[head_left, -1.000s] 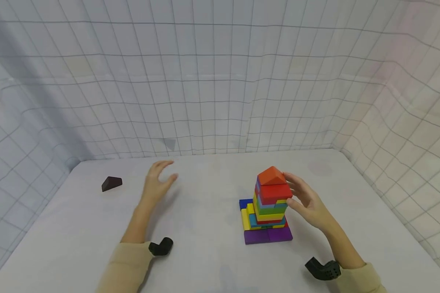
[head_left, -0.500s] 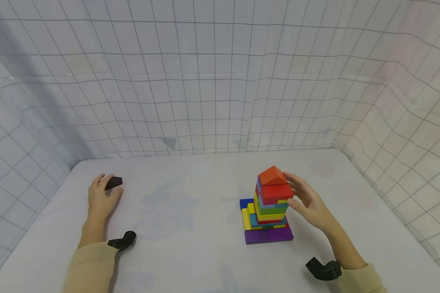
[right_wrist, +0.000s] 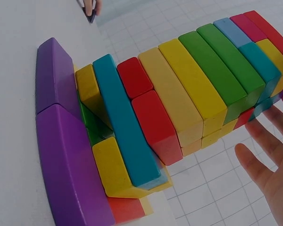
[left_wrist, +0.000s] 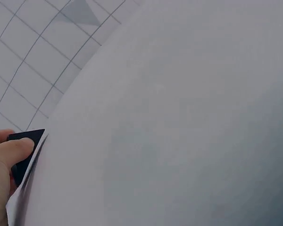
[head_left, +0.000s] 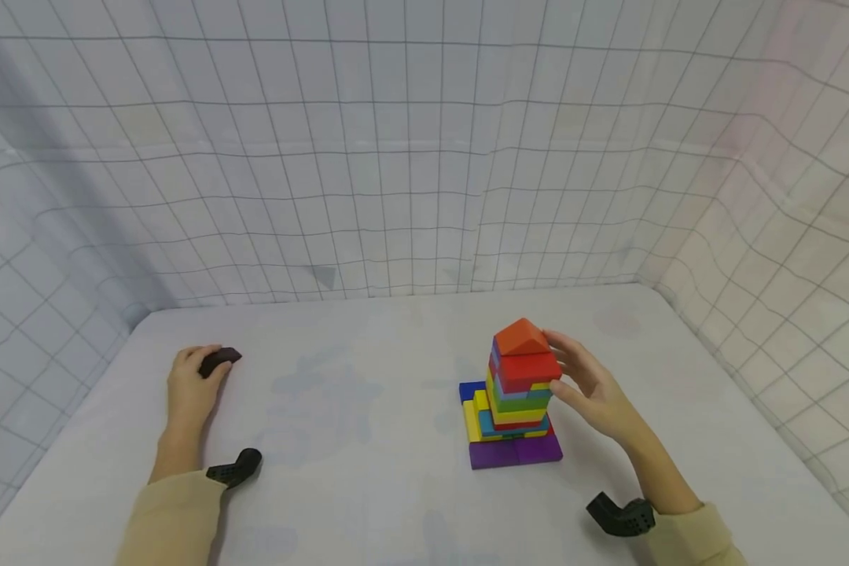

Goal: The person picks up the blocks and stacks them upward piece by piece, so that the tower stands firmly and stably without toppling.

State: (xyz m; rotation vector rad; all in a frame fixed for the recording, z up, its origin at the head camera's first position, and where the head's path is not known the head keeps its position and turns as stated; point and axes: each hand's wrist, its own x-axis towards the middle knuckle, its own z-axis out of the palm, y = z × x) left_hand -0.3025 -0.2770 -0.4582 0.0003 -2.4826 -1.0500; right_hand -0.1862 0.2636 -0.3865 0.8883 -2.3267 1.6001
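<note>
My left hand [head_left: 192, 385] is at the far left of the table, pinching a dark, nearly black block [head_left: 221, 359] between thumb and fingers. In the left wrist view the thumb lies on the flat face of that dark block [left_wrist: 26, 160]. A stacked tower of coloured blocks [head_left: 520, 393], topped by an orange triangular block [head_left: 523, 337], stands upright right of centre. Beside its upper right side is my right hand [head_left: 594, 393], fingers spread and thumb toward the front. The right wrist view shows its fingers [right_wrist: 269, 141] close to the tower's upper layers; contact is hard to tell.
Purple blocks [head_left: 515, 453] form the tower's front base, with a blue block [head_left: 471, 389] at the back left. The white table [head_left: 354, 409] ends at a grid-patterned cloth wall [head_left: 396, 157], which also rises on both sides.
My left hand has moved left to the dark block and taken hold of it; the block has turned slightly. The right hand and the tower look unchanged.
</note>
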